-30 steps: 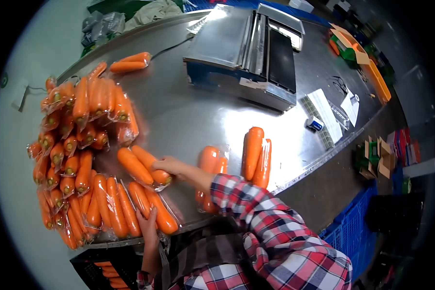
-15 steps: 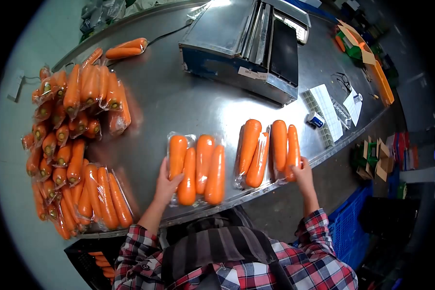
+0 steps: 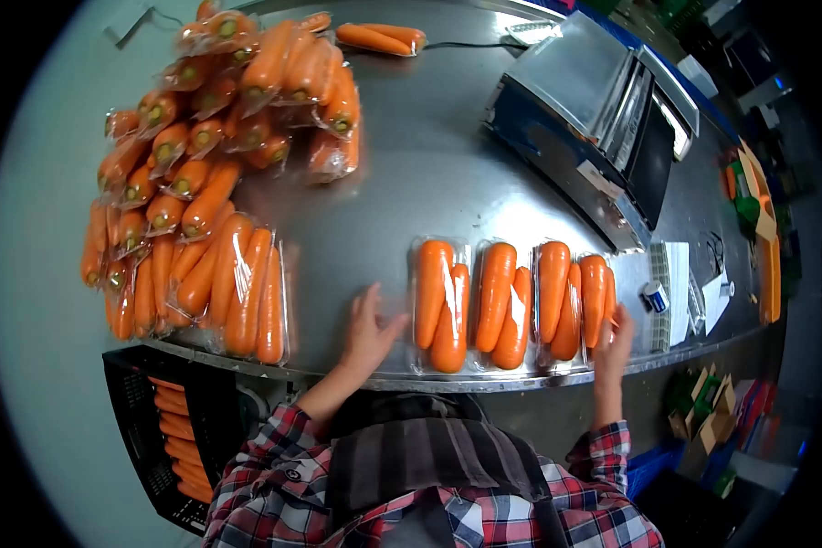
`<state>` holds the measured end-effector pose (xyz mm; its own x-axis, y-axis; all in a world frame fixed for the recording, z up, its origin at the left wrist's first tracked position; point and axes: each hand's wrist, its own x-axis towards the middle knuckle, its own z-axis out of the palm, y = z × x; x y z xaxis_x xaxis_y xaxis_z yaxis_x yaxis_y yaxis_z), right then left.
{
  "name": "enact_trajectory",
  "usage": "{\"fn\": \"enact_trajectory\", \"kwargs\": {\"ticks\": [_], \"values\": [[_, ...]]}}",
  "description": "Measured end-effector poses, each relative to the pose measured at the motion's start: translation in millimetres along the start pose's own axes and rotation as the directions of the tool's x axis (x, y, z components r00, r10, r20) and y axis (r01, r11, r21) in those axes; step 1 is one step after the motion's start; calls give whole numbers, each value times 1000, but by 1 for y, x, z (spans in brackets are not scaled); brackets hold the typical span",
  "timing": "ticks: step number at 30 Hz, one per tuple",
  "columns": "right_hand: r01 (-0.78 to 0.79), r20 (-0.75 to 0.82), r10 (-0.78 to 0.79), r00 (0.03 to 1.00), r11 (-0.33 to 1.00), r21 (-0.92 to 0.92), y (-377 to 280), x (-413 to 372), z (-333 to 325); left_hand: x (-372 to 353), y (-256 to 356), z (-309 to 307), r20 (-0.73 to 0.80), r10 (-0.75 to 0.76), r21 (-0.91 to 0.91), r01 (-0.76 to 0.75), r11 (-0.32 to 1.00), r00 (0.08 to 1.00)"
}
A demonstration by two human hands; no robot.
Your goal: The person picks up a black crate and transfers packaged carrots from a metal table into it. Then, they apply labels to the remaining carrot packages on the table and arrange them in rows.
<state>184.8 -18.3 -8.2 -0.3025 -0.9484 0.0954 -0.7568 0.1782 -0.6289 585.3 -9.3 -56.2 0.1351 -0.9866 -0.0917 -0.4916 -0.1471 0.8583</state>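
Note:
Several clear-wrapped packs of two carrots stand side by side in a row near the front edge of the steel table. The leftmost carrot pack (image 3: 443,306) is nearest to my left hand (image 3: 367,336), which is open, fingers spread, a little way off it and holding nothing. My right hand (image 3: 615,347) is at the other end, its fingers bent onto the right edge of the rightmost carrot pack (image 3: 595,292). Between them lie two more packs, a left one (image 3: 502,306) and a right one (image 3: 559,297). Part of the right fingertips is hard to make out.
A large pile of wrapped carrots (image 3: 201,183) covers the table's left end. A metal wrapping machine (image 3: 566,119) stands at the back right. Paper sheets (image 3: 677,297) and a small blue-white roll (image 3: 655,296) lie to the right. Below the left edge is a black crate (image 3: 128,388) with carrots.
My left hand has let go of the left packs and moved away from them. The packs are now closer together in one row. The view has turned, shifting the pile and machine rightward.

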Motion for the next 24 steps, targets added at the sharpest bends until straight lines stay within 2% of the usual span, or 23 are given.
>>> {"fn": "enact_trajectory", "kwargs": {"ticks": [2, 3, 5, 6, 7, 8, 9, 10, 11, 12, 13, 14, 15, 16, 17, 18, 20, 22, 23, 24], "values": [[38, 114, -52, 992, 992, 123, -50, 11, 43, -3, -11, -28, -97, -19, -72, 12, 997, 995], [75, 185, -72, 980, 997, -9, -73, 11, 55, -4, -15, -39, -134, -29, -113, 14, 994, 991], [383, 148, -355, 923, 885, -264, -80, 7, 74, -9, -22, -67, -251, 0, -62, -16, 998, 968], [430, 100, -418, 903, 883, -187, -59, 6, 85, -14, -19, -82, -320, -33, -137, -11, 991, 947], [415, 129, -404, 906, 906, -80, -58, 3, 83, -21, -16, -110, -448, 105, 109, -63, 992, 888], [384, 238, -347, 907, 914, -131, -83, -4, 68, -31, -14, -140, -521, 252, 360, -58, 931, 816], [367, 247, -323, 914, 917, -159, -99, -8, 63, -37, -15, -167, -535, 405, 586, -20, 810, 741], [406, 145, -386, 911, 901, -152, -95, -9, 68, -42, -19, -192, -662, 352, 478, 11, 878, 662], [435, 96, -432, 897, 900, -20, -123, -11, 74, -46, -19, -219, -722, 349, 520, 136, 843, 597], [284, 280, -357, 891, 920, 271, -151, -14, 88, -50, -33, -245, -719, 249, 511, 250, 823, 649], [56, 461, -315, 830, 868, 493, -181, -18, 106, -52, -46, -261, -709, 146, 501, 347, 793, 690], [-275, 638, -311, 704, 709, 649, -211, -26, 133, -52, -53, -263, -691, -48, 321, 365, 874, 721], [-526, 786, -277, 553, 616, 587, -221, -40, 178, -48, -61, -263, -624, -230, 127, 388, 913, 746], [-572, 894, -283, 348, 691, 442, -239, -51, 213, -42, -71, -260, -513, -390, -68, 417, 906, 764], [-496, 910, -249, 332, 774, 393, -244, -68, 263, -39, -90, -247, -534, -297, -31, 333, 943, 792], [-435, 873, -267, 408, 784, 443, -264, -80, 295, -37, -90, -242, -548, -299, -25, 342, 939, 781], [-480, 866, -244, 437, 751, 454, -328, -78, 310, -35, -94, -236, -564, -323, -73, 344, 936, 760], [-407, 843, -286, 456, 775, 483, -362, -69, 314, -35, -102, -231, -561, -373, -186, 326, 927, 739], [-373, 833, -302, 464, 786, 492, -370, -68, 316, -35, -99, -226, -619, -173, 228, 386, 894, 766], [-332, 833, -329, 445, 803, 495, -371, -64, 316, -37, -90, -218, -618, -171, 248, 396, 884, 768]]}}
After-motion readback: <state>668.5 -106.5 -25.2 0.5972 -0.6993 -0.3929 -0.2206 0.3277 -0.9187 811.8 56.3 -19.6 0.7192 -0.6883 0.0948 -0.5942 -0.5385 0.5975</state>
